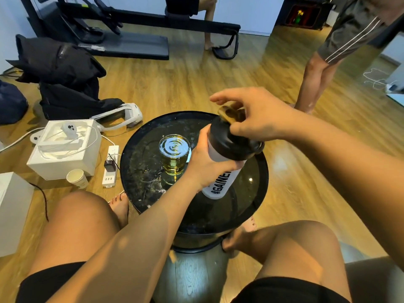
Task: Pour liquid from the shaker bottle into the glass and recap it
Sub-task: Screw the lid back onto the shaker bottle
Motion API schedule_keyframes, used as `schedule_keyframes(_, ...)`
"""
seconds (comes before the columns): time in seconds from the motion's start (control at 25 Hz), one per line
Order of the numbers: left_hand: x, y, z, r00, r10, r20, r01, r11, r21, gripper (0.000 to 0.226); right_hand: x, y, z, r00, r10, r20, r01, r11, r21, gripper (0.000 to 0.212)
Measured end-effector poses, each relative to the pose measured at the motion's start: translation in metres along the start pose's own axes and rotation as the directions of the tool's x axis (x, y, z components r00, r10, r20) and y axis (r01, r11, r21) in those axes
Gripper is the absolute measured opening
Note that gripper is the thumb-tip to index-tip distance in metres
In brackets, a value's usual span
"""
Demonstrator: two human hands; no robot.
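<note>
The shaker bottle is held clear above the right half of the round black counter. Its long axis runs near upright, with the base toward the person and the black lid tipped slightly away and to the right. The left hand grips the white body, fingers wrapped round it just below the lid. The right hand comes in from the right and sits on top of the lid. Its fingers curl over the brownish flip cap, the thumb lies against the lid's edge, and the forefinger sticks out past the cap. Whether the cap is fully seated cannot be told, as the hand hides the spout. The glass stands upright on the counter just left of the left hand and apart from the bottle, and it holds yellow liquid. Assessment: the pour appears done and the recapping is in hand. The coming move turns on the cap lying directly under the right hand's fingers, so the press should run down the bottle's axis against the left hand's hold. A sideways push would risk swinging the bottle toward the glass. A power strip and a paper cup lie on the floor to the left.
</note>
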State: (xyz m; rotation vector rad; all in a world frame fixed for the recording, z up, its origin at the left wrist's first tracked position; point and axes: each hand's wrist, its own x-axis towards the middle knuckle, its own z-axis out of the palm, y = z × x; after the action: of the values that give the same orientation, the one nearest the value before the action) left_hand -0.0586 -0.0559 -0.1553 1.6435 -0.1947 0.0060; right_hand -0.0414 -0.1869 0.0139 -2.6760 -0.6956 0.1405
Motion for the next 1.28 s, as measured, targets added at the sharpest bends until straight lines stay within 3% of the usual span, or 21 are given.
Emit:
schedule_keyframes(0.08,0.001,0.003,-0.004,0.999,0.011,0.036,-0.012,1.0,0.016,0.108,-0.004,0.005,-0.002,0.998,-0.05,0.029,0.048,0.997,0.068,0.074)
schedule_keyframes(0.24,-0.002,0.01,-0.006,0.999,0.048,0.01,-0.048,0.999,0.017,0.107,-0.003,0.013,0.011,1.0,0.028,-0.01,-0.029,0.98,-0.197,0.052)
schedule_keyframes(0.48,-0.004,0.017,-0.007,0.997,0.071,-0.037,-0.07,0.997,0.03,0.111,-0.004,0.018,-0.01,0.973,-0.15,-0.176,0.139,0.988,-0.074,0.049)
schedule_keyframes(0.64,-0.001,0.019,-0.001,0.994,0.088,-0.067,-0.081,0.992,0.096,0.109,0.002,0.025,0.003,0.993,-0.112,-0.019,0.11,0.99,-0.088,0.046)
schedule_keyframes(0.8,0.002,0.016,-0.003,0.995,0.072,-0.062,-0.063,0.988,0.139,0.102,0.007,0.031,0.001,0.99,-0.126,0.064,0.122,0.99,0.071,0.037)
schedule_keyframes(1.28,-0.001,0.011,0.002,0.991,0.052,-0.121,-0.034,0.99,0.14,0.099,0.013,0.036,0.028,0.994,-0.043,-0.102,0.031,0.992,-0.122,0.046)
